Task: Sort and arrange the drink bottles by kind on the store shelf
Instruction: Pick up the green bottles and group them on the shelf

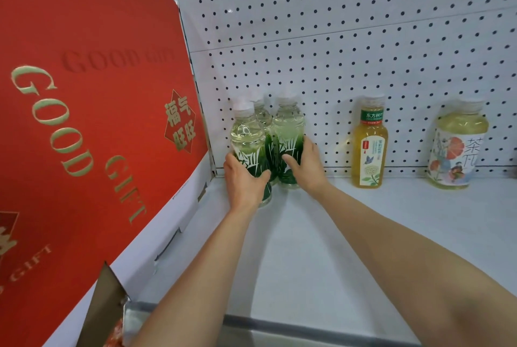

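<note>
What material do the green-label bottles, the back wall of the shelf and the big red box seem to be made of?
Green-label bottles: probably clear plastic, since the pale liquid shows through and the shoulders are ribbed and glossy.
Back wall: likely white painted metal pegboard, with even rows of holes and a soft sheen.
Red box: looks like matte cardboard with gold foil lettering; white cut edges show along its lower side.

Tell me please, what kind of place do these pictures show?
Most likely a shop aisle: a white metal shelf backed by a white pegboard panel, labelled plastic bottles of pale drinks standing on it, and a red cardboard gift box beside them.
</note>
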Tool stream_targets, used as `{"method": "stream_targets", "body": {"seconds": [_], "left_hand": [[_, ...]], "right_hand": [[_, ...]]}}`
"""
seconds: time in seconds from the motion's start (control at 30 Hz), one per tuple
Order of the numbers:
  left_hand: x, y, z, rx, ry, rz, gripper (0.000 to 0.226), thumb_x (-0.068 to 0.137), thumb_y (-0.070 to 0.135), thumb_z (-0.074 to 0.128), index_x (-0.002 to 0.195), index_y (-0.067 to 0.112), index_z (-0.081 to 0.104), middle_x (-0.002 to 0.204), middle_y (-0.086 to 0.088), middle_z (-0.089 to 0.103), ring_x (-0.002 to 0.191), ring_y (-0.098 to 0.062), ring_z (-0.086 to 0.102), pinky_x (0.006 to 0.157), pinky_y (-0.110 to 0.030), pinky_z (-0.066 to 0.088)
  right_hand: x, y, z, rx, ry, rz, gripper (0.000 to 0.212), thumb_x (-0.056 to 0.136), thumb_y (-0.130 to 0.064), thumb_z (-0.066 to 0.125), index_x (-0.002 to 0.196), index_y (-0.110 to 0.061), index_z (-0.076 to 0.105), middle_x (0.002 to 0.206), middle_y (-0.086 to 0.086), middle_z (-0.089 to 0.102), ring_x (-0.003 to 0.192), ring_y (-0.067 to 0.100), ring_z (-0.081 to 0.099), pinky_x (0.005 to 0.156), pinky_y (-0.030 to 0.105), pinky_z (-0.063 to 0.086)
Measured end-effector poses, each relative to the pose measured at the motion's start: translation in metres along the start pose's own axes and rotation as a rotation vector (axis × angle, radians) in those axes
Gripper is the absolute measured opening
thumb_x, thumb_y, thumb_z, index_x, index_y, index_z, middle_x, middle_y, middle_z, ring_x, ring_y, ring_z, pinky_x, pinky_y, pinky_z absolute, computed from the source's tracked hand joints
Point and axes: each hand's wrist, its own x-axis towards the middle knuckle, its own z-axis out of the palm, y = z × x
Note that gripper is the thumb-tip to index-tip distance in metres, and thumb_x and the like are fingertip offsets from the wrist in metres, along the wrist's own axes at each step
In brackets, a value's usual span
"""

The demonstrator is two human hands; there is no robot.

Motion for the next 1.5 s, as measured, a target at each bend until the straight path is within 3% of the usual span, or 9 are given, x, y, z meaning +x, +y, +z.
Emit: {"method": "stream_targets", "body": {"seconds": [0.13,0.23,0.37,0.57,0.63,0.77,0.97,1.23,1.5], "left_hand": [[-0.003,-0.001,-0.005,0.062,-0.026,0.015,0.093,0.071,0.032,0.086,0.142,0.010,0.031,0.141,-0.010,0.044,0.131,-0.029,0.044,0.106,-0.042,0.043],[-0.015,0.004,-0.014,0.172,0.094,0.072,0.106,0.073,0.037,0.085,0.151,0.009,0.019,0.152,-0.015,0.031,0.140,-0.033,0.031,0.114,-0.046,0.034],[-0.043,0.014,-0.023,0.237,0.245,0.321,0.092,0.079,0.034,0.079,0.149,0.007,0.027,0.149,-0.016,0.034,0.136,-0.032,0.032,0.114,-0.045,0.033],[-0.080,0.040,-0.025,0.330,0.019,0.580,0.047,0.089,0.032,0.067,0.131,0.013,0.055,0.127,-0.005,0.058,0.120,-0.024,0.052,0.099,-0.034,0.042],[-0.093,0.049,-0.024,0.353,-0.034,0.626,0.041,0.091,0.034,0.065,0.127,0.015,0.059,0.123,-0.003,0.061,0.115,-0.023,0.055,0.096,-0.035,0.043],[-0.124,0.064,-0.015,0.381,-0.181,0.686,0.041,0.094,0.037,0.060,0.129,0.015,0.059,0.124,-0.001,0.061,0.114,-0.021,0.055,0.095,-0.034,0.043],[-0.180,0.091,0.004,0.334,-0.344,0.745,0.040,0.096,0.038,0.056,0.130,0.017,0.057,0.128,-0.003,0.059,0.116,-0.023,0.055,0.091,-0.039,0.048],[-0.262,0.165,0.056,0.216,-0.470,0.881,0.040,0.097,0.038,0.055,0.132,0.018,0.054,0.130,-0.001,0.058,0.118,-0.022,0.054,0.091,-0.036,0.046],[-0.341,0.242,0.129,0.190,-0.524,0.911,0.041,0.097,0.039,0.053,0.133,0.020,0.053,0.131,0.000,0.059,0.117,-0.021,0.055,0.091,-0.036,0.047]], "right_hand": [[-0.010,0.000,-0.012,-0.106,0.041,-0.016,0.061,0.095,-0.035,0.057,0.144,-0.009,0.034,0.139,0.010,0.047,0.128,0.024,0.045,0.103,0.036,0.039],[-0.023,0.000,-0.033,-0.264,0.105,-0.121,0.052,0.096,-0.037,0.054,0.139,-0.009,0.044,0.132,0.010,0.056,0.121,0.025,0.051,0.100,0.037,0.042],[-0.050,-0.005,-0.063,-0.358,0.140,-0.262,0.043,0.098,-0.036,0.051,0.131,-0.008,0.055,0.124,0.010,0.063,0.114,0.026,0.057,0.093,0.038,0.045],[-0.098,-0.020,-0.122,-0.438,0.215,-0.279,0.037,0.096,-0.039,0.052,0.122,-0.015,0.062,0.117,0.003,0.066,0.108,0.021,0.059,0.082,0.033,0.044],[-0.117,-0.019,-0.144,-0.468,0.259,-0.263,0.036,0.095,-0.039,0.054,0.119,-0.014,0.064,0.112,0.004,0.067,0.103,0.023,0.060,0.078,0.032,0.044],[-0.159,-0.009,-0.182,-0.514,0.298,-0.173,0.035,0.093,-0.037,0.057,0.118,-0.013,0.066,0.109,0.005,0.069,0.099,0.023,0.063,0.078,0.036,0.051],[-0.232,0.012,-0.237,-0.615,0.356,-0.037,0.033,0.092,-0.034,0.059,0.116,-0.012,0.067,0.108,0.007,0.070,0.099,0.027,0.063,0.082,0.038,0.049],[-0.299,0.038,-0.342,-0.736,0.483,0.115,0.033,0.093,-0.033,0.059,0.117,-0.012,0.067,0.111,0.004,0.070,0.103,0.024,0.062,0.086,0.036,0.048],[-0.355,0.090,-0.459,-0.846,0.556,0.206,0.028,0.089,-0.030,0.065,0.109,-0.011,0.070,0.101,0.007,0.071,0.096,0.028,0.064,0.076,0.038,0.051]]}}
